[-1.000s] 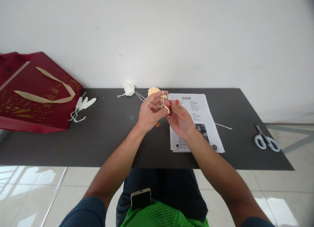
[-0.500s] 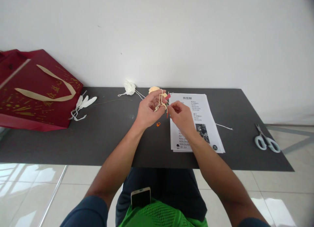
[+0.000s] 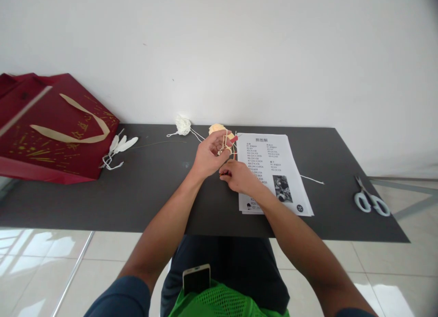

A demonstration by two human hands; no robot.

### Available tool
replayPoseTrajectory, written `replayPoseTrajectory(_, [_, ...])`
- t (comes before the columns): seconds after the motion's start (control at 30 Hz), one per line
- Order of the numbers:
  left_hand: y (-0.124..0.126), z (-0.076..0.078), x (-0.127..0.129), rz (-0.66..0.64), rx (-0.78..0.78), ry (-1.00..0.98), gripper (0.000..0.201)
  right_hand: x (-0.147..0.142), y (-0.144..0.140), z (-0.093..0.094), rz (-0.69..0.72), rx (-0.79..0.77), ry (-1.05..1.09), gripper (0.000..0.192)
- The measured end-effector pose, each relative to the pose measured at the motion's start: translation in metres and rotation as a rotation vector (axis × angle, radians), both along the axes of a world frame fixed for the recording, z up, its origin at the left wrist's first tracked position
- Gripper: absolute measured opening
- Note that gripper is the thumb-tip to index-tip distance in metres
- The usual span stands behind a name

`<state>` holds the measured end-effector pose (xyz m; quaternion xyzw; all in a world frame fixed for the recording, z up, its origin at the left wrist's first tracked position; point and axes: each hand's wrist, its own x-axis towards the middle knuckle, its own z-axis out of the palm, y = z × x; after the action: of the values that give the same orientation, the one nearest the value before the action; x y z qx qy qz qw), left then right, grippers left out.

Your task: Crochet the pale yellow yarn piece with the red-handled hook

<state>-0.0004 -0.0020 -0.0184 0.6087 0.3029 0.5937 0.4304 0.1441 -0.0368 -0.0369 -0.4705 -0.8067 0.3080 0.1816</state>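
My left hand [image 3: 208,156] is closed on a small piece of cream crochet work [image 3: 224,150], with strands of cream yarn looped over its fingers. A crochet hook with a red grip [image 3: 234,139] pokes out beside those fingertips, its metal end toward the paper. Just below, my right hand [image 3: 237,176] pinches a small orange stitch marker [image 3: 222,174] at the tabletop; its fingers cover most of it. Behind my left hand sits a ball of pale yellow yarn [image 3: 216,128], partly hidden.
Printed pattern sheets [image 3: 265,141] lie under my right forearm. Scissors [image 3: 371,198] rest near the table's right end. At the left stand a red gift bag [image 3: 68,130] and white crocheted pieces [image 3: 121,145]. A white yarn ball [image 3: 183,125] is by the wall.
My right hand has moved down and left, away from the crochet work, and its fingers have closed on the orange stitch marker on the table. My left hand keeps its hold.
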Motion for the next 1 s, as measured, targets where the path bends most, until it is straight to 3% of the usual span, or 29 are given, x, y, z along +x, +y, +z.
replayPoseTrajectory(0.23, [-0.001,-0.001,0.001,0.024,0.017,-0.035,0.051,0.006,-0.001,0.012,-0.033,0.017,0.087,0.010])
replayPoseTrajectory(0.43, [-0.004,0.006,0.003,0.063,-0.009,-0.047,0.049,0.019,0.001,0.038,-0.305,-0.138,0.452,0.004])
replayPoseTrajectory(0.57, [-0.007,0.006,0.006,0.095,0.011,-0.047,0.047,0.018,-0.002,0.047,-0.429,-0.045,0.669,0.008])
replayPoseTrajectory(0.7, [-0.009,0.003,0.007,0.161,0.032,0.022,0.044,0.014,-0.007,0.053,-0.452,-0.043,0.857,0.010])
replayPoseTrajectory(0.9, [-0.014,-0.001,0.009,0.192,0.077,0.092,0.041,0.009,-0.010,0.053,-0.476,-0.062,0.951,0.019])
replayPoseTrajectory(1.0, [-0.016,-0.001,0.010,0.213,0.125,0.116,0.039,0.009,-0.010,0.051,-0.515,-0.022,0.902,0.022])
